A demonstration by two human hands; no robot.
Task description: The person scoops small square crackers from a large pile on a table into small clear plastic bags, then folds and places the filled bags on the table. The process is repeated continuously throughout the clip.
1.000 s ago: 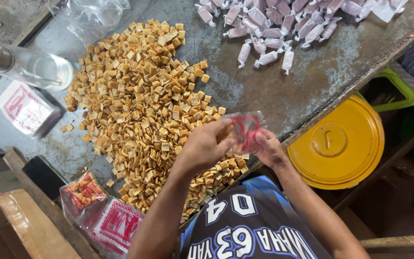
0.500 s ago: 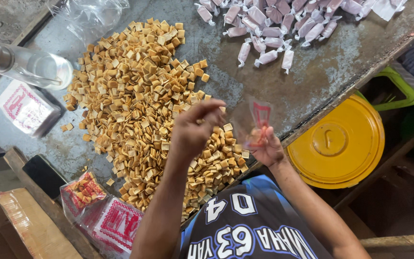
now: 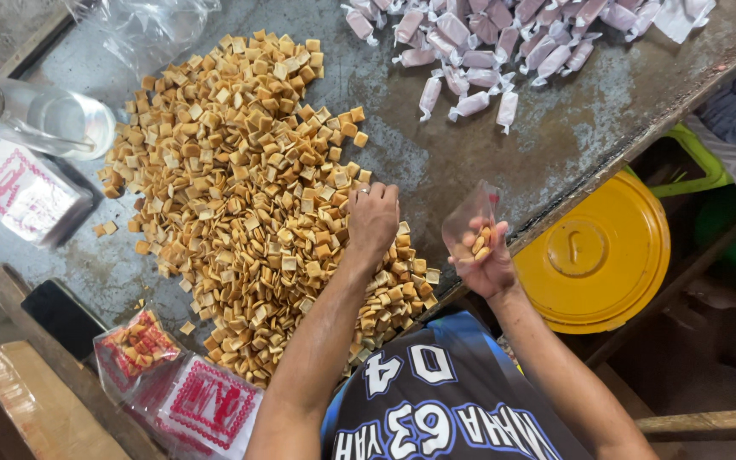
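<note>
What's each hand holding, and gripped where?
Right hand holds a small clear bag by its lower part, a few pieces inside. Left hand rests on the snack pile; any grip is hidden.

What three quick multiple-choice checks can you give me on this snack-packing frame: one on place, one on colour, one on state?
1. Where is the left hand?
A. On the pile of square crackers
B. On the yellow lid
C. On the wrapped candies

2. What colour is the round lid beside the table?
A. Green
B. Yellow
C. White

3. What state is the small clear bag in the right hand?
A. Empty and flat
B. Sealed and full
C. Open, with a few crackers inside

Answers:
1. A, the fingers rest on the pile's near edge.
2. B, the lid is plainly yellow, below the table's edge.
3. C, the bag's mouth stands open and only a few pieces lie at its bottom.
</note>
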